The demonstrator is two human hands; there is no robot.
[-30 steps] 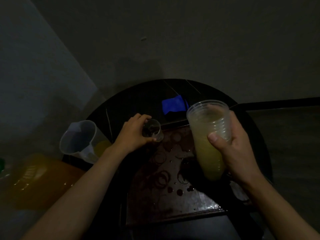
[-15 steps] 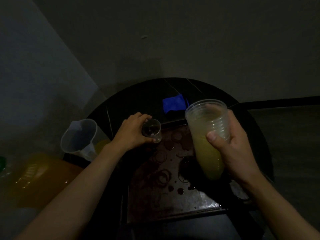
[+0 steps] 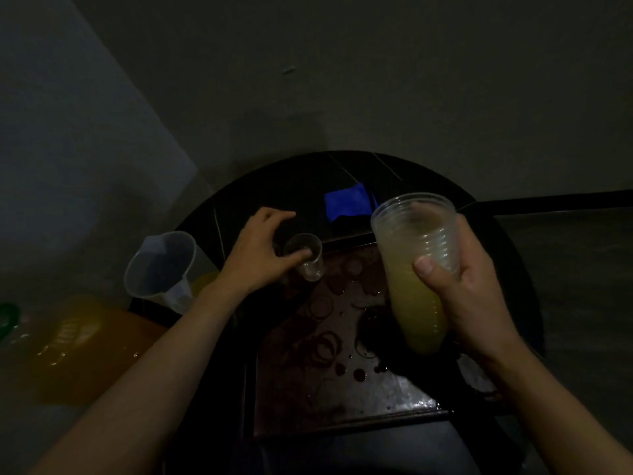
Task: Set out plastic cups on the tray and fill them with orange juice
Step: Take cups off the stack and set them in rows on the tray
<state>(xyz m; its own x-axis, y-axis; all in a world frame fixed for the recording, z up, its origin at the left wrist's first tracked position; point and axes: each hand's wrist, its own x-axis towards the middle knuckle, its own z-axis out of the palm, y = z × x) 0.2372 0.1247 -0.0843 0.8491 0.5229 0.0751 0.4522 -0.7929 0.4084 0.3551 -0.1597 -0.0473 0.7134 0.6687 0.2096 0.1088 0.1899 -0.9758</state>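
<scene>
Pinching a small clear cup [image 3: 305,260] at the far-left corner of the tray [image 3: 342,389] in left hand [image 3: 260,258] fingers; clutching a yellowish cup stack [image 3: 414,269] over the tray in curled right hand [image 3: 469,296] fingers. Stack contents lost in gloom.

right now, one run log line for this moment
left hand: holds clear cup at tray far-left corner | right hand: grips cup stack above tray | clear cup: looks empty
</scene>
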